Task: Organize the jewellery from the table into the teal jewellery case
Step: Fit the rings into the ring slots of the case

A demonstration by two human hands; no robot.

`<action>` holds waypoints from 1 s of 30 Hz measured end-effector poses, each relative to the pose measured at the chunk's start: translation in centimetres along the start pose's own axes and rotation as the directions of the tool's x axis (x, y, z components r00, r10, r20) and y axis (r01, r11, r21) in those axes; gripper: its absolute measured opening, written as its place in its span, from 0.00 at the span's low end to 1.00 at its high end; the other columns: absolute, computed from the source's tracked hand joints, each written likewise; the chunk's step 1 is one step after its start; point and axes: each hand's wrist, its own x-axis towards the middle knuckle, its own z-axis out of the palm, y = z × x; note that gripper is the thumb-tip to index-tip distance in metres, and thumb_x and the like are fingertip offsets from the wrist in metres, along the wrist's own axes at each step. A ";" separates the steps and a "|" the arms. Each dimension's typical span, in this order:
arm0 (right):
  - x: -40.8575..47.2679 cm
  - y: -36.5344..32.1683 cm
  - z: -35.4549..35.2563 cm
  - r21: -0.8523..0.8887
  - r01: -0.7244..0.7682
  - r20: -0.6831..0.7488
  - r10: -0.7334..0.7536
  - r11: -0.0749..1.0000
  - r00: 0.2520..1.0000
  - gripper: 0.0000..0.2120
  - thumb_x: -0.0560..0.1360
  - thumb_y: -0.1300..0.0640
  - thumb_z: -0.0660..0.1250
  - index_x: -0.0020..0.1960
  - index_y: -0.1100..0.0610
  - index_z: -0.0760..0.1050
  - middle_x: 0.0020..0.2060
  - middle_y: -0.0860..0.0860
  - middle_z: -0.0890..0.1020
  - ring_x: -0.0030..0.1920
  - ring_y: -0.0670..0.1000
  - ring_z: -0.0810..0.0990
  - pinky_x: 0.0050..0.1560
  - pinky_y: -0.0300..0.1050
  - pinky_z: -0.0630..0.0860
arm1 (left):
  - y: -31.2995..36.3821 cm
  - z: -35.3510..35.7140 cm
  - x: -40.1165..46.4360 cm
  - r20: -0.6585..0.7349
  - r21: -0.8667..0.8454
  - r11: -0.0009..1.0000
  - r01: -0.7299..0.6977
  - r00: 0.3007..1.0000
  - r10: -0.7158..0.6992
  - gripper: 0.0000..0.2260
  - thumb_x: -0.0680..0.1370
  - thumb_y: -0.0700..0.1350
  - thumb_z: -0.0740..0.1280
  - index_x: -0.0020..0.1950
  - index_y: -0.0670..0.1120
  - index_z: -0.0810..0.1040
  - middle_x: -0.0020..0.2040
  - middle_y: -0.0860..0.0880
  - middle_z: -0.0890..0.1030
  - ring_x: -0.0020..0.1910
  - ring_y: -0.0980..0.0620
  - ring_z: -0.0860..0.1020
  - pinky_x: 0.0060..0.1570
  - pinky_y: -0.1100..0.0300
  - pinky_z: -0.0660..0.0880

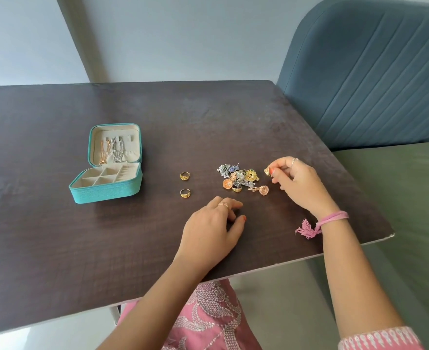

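The teal jewellery case [107, 192] lies open on the left of the dark table [56, 248], chains hanging in its lid and its beige compartments bare. Two gold rings [184, 176] [185, 193] lie apart between the case and a heap of earrings [241, 179]. My right hand [296, 184] is just right of the heap and pinches a small gold piece [267, 171] at its fingertips. My left hand [213, 228] rests on the table below the heap with fingers loosely curled, holding nothing.
A blue padded chair [372, 72] stands at the table's right back corner. The table's right edge [375, 238] runs close behind my right wrist, which wears a pink thread band. My pink embroidered clothing shows below the front edge.
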 end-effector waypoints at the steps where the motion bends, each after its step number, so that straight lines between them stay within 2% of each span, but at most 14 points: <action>1: -0.3 -0.4 0.0 0.032 0.015 -0.045 -0.013 0.999 0.999 0.04 0.77 0.56 0.65 0.47 0.49 0.78 0.42 0.48 0.83 0.43 0.44 0.81 0.48 0.45 0.78 | 0.0 0.0 0.0 0.001 -0.012 1.000 0.008 1.000 -0.008 0.12 0.78 0.55 0.62 0.61 0.55 0.75 0.46 0.58 0.77 0.44 0.59 0.76 0.43 0.65 0.72; 5: -2.1 -2.6 0.8 -0.001 0.200 -0.179 -0.197 0.980 0.964 0.03 0.75 0.57 0.68 0.46 0.52 0.80 0.41 0.46 0.82 0.38 0.44 0.79 0.39 0.29 0.71 | 0.2 -0.4 0.1 -0.001 -0.118 0.990 0.072 0.997 -0.073 0.13 0.78 0.57 0.63 0.60 0.57 0.76 0.46 0.62 0.78 0.36 0.62 0.73 0.38 0.67 0.67; 8: -3.8 -3.7 2.7 -0.031 0.308 -0.212 -0.307 0.951 0.928 0.03 0.73 0.60 0.70 0.44 0.54 0.81 0.36 0.43 0.79 0.32 0.46 0.76 0.36 0.27 0.68 | 0.1 -0.8 0.1 0.007 -0.297 0.946 0.132 0.991 -0.136 0.11 0.77 0.57 0.64 0.58 0.58 0.77 0.41 0.63 0.79 0.35 0.61 0.76 0.38 0.68 0.70; 11: -5.4 -3.9 5.0 0.002 0.351 -0.232 -0.341 0.936 0.911 0.03 0.73 0.58 0.69 0.45 0.55 0.81 0.37 0.43 0.78 0.30 0.45 0.75 0.35 0.31 0.69 | 0.1 -1.3 -0.1 0.010 -0.456 0.874 0.170 0.983 -0.186 0.09 0.76 0.56 0.66 0.53 0.56 0.79 0.35 0.60 0.80 0.33 0.59 0.79 0.37 0.67 0.72; 13: -6.2 -4.1 5.9 0.036 0.355 -0.265 -0.334 0.934 0.905 0.06 0.74 0.54 0.67 0.47 0.55 0.81 0.38 0.40 0.77 0.30 0.44 0.74 0.34 0.30 0.68 | 0.1 -1.6 -0.2 0.008 -0.485 0.855 0.182 0.979 -0.203 0.07 0.76 0.54 0.67 0.51 0.53 0.79 0.34 0.57 0.81 0.33 0.60 0.79 0.35 0.71 0.72; 18: -6.9 -4.5 6.2 0.056 0.370 -0.287 -0.340 0.927 0.896 0.06 0.75 0.56 0.67 0.49 0.55 0.81 0.40 0.36 0.76 0.33 0.46 0.75 0.35 0.29 0.69 | 0.0 -2.3 -0.4 0.001 -0.519 0.833 0.191 0.975 -0.224 0.04 0.78 0.49 0.66 0.48 0.51 0.80 0.33 0.56 0.80 0.30 0.62 0.79 0.35 0.74 0.70; 21: -7.0 -4.4 6.3 0.064 0.340 -0.246 -0.315 0.938 0.917 0.06 0.75 0.59 0.69 0.51 0.54 0.81 0.40 0.37 0.77 0.34 0.44 0.75 0.35 0.27 0.68 | -0.9 -2.8 -0.9 -0.020 -0.448 0.878 0.166 0.980 -0.196 0.02 0.77 0.45 0.68 0.47 0.50 0.79 0.32 0.55 0.79 0.29 0.62 0.78 0.34 0.75 0.69; 23: -6.9 -4.2 6.3 0.036 0.284 -0.272 -0.264 0.958 0.925 0.07 0.75 0.62 0.68 0.51 0.53 0.81 0.39 0.39 0.77 0.33 0.44 0.74 0.36 0.26 0.66 | -2.5 -3.2 -1.5 -0.118 -0.280 0.958 0.064 0.988 -0.100 0.02 0.77 0.44 0.68 0.47 0.49 0.81 0.38 0.55 0.78 0.32 0.62 0.77 0.37 0.72 0.72; 25: -6.7 -4.0 6.3 0.000 0.188 -0.343 -0.177 0.982 0.922 0.09 0.74 0.63 0.67 0.50 0.52 0.81 0.39 0.44 0.78 0.33 0.45 0.74 0.36 0.27 0.66 | -4.3 -3.5 -2.1 -0.186 -0.109 0.994 -0.027 0.983 0.006 0.06 0.75 0.46 0.68 0.47 0.46 0.83 0.44 0.53 0.78 0.38 0.62 0.76 0.43 0.70 0.72; 27: -6.7 -3.9 6.3 -0.022 0.078 -0.408 -0.080 0.997 0.909 0.09 0.73 0.64 0.66 0.48 0.52 0.81 0.41 0.46 0.77 0.33 0.45 0.74 0.36 0.31 0.68 | -5.5 -4.3 -2.6 -0.188 -0.006 0.998 -0.056 0.981 0.054 0.09 0.75 0.48 0.66 0.47 0.46 0.84 0.46 0.51 0.79 0.40 0.59 0.77 0.43 0.65 0.75; 30: -6.8 -3.8 6.5 -0.067 -0.002 -0.409 -0.026 0.998 0.912 0.10 0.72 0.65 0.64 0.45 0.52 0.81 0.45 0.47 0.76 0.35 0.46 0.74 0.37 0.41 0.72 | -6.8 -5.5 -3.0 -0.109 0.191 0.974 -0.122 0.983 0.144 0.15 0.77 0.52 0.58 0.48 0.49 0.83 0.48 0.53 0.81 0.38 0.50 0.78 0.38 0.57 0.79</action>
